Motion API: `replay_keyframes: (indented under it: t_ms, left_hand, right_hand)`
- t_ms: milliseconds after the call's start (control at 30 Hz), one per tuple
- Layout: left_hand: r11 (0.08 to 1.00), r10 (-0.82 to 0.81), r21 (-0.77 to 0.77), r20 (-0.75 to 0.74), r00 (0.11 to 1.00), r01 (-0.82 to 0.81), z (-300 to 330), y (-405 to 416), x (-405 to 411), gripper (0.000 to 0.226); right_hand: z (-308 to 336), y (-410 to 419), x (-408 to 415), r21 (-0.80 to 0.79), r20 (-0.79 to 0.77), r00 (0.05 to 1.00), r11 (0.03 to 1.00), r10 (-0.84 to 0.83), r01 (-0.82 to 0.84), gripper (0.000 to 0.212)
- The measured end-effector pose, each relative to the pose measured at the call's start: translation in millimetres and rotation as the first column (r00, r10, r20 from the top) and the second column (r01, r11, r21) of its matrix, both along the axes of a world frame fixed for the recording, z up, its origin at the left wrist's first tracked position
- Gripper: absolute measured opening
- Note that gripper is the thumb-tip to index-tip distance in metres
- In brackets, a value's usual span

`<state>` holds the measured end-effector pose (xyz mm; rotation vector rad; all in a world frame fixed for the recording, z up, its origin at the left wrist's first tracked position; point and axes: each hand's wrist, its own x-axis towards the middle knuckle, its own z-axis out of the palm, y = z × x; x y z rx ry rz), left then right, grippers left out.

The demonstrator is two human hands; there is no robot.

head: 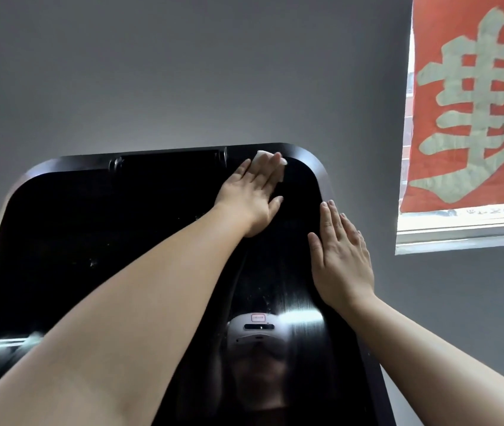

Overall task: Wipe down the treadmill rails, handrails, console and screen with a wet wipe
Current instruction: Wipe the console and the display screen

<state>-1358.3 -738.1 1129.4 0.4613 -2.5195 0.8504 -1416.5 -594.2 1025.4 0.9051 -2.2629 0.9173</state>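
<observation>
Gym room: treadmill screen [121, 241], grey wall [152, 72], window banner [472, 103].

We see treadmill screen [140, 241]: black, glassy, high gloss, mirror-like, with reflections and faint specks and streaks. Screen frame [312, 162]: dark, smooth, semi-gloss, plastic look. Wet wipe [260, 155] under left hand [255, 192]: white, soft, thin, matt cloth-like sheet. Wall [152, 72]: grey, matt, smooth paint. Banner [472, 96] at window: red fabric, matt, weathered, pale faded character. Window sill [460, 238]: white, dull finish.
</observation>
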Motion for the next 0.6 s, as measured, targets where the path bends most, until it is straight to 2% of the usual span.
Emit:
replay_keyframes:
  t_ms: [133, 267, 367, 467, 600]
  left_hand:
    - [0.993, 0.106, 0.053, -0.09, 0.99, -0.101, -15, -16, 29, 0.061]
    - [0.958, 0.085, 0.285, -0.125, 0.989, -0.047, -20, -4, 24, 0.061]
    - [0.904, -0.018, 0.42, -0.141, 0.99, 0.076, -25, 16, 8, 0.061]
    - [0.9, -0.166, 0.391, -0.099, 0.981, 0.191, -37, 40, -2, 0.057]
    - [0.868, -0.37, 0.354, -0.006, 0.929, 0.348, -62, 60, 13, 0.054]
  right_hand:
    - [0, 1, -1, -0.01, 0.008, 1.0, 1.0, 0.022, -0.022, 0.056]
    - [0, 2, 1, -0.023, 0.013, 0.999, 0.999, 0.035, -0.035, 0.057]
    - [0, 1, -1, -0.034, 0.025, 0.998, 0.998, 0.053, -0.052, 0.057]
    - [-1, 1, -2, -0.046, 0.036, 0.997, 0.997, 0.071, -0.07, 0.057]
    - [-2, 1, -7, -0.084, 0.016, 0.993, 0.989, 0.12, -0.118, 0.078]
